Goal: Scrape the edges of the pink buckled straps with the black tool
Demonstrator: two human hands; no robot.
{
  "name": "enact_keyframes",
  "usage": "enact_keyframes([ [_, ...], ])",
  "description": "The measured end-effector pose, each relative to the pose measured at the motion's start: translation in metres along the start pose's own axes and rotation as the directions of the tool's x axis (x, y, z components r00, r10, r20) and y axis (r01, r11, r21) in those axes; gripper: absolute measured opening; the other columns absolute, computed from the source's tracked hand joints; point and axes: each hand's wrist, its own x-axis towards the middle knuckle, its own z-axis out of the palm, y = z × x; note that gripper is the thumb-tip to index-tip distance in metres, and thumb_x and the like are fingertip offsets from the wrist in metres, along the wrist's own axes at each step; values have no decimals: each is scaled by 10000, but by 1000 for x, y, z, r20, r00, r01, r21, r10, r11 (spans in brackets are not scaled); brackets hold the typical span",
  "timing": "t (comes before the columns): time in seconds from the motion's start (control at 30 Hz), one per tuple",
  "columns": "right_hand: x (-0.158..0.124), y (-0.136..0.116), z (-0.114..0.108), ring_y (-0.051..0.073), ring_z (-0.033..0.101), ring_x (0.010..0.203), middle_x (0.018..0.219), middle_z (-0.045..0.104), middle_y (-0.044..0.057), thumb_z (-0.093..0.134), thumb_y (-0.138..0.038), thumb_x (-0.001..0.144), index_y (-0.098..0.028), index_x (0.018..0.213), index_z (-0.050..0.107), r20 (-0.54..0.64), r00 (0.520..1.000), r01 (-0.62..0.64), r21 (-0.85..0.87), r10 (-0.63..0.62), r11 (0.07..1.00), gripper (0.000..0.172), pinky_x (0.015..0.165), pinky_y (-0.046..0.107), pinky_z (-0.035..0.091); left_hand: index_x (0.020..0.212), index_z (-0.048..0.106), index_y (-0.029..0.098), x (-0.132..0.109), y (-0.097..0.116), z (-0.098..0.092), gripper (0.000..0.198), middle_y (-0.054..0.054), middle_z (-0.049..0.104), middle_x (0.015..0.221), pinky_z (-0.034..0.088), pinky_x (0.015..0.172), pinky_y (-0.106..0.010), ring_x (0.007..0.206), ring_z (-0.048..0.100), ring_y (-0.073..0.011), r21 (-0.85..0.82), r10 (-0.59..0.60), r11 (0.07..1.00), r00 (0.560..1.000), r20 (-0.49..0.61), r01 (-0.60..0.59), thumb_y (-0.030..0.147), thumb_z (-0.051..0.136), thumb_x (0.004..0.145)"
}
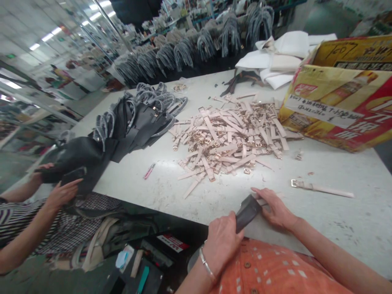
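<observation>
Two hands gripped one black leather piece [247,213] just past the near edge of the table [346,220]. The left hand [222,245] was clenched around its lower end, fingers [228,230] curled over the face (bangle [206,264] on that wrist). The right hand [275,208] pinched the upper end, with its fingers [260,194] only slightly parted. A pale sliver showed beside those fingers; cannot tell if it was held.

Room: bare table lay to the right and ahead of the hands. Nearest items were a loose pink strap [321,188] with a gold buckle, off to the right, and a strap pile [228,139] farther ahead, both apart from the hands. A cardboard box [337,98] sat past the pile at the right. A small pink tool [149,170] lay left of the pile.

At the left, a co-worker's two hands [56,183] held a black bag [78,153] at the table edge, well apart from the person's own hands.
</observation>
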Motion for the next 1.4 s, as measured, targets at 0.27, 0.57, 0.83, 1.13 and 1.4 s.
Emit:
enact_keyframes([
  [0.27,2,-2,-1,252,494,947,995,567,76,465,-58,625,-209,1368,369,21,1000,-6,17,6,1000,764,892,458,400,1007,552,211,-3,-9,-5,258,-58,676,895,466,733,-329,855,646,-245,60,-10,998,999,30,9,378,450,839],
  [0.57,3,0,-3,269,510,964,1029,568,97,489,-119,718,-208,1369,358,-5,1000,3,-8,-3,1000,669,886,475,424,1073,536,195,18,5,-8,323,-95,668,962,452,765,-331,913,632,-252,-6,-18,1000,999,32,18,411,410,869],
  [0.83,2,0,-5,250,513,958,1011,579,87,498,-114,752,-215,1346,392,19,1000,4,11,-5,1000,611,891,457,427,1074,540,182,9,-22,-10,358,-101,669,967,432,739,-291,919,624,-232,-32,-173,984,985,21,174,444,413,865],
  [1.13,6,-4,-5,253,521,942,989,585,98,523,-203,833,-207,1292,449,6,1000,-2,2,2,1000,465,862,456,446,1024,564,194,7,-5,-2,320,-83,676,925,436,725,-288,881,637,-225,-64,-102,992,993,56,105,421,415,855],
  [1.4,1,-2,-22,248,545,977,1023,598,92,502,-189,851,-247,1320,430,-47,997,-57,-62,54,996,478,873,448,474,1058,549,189,21,-16,-6,333,-88,686,906,428,693,-270,867,645,-221,-70,-120,990,993,-3,119,419,434,847],
])
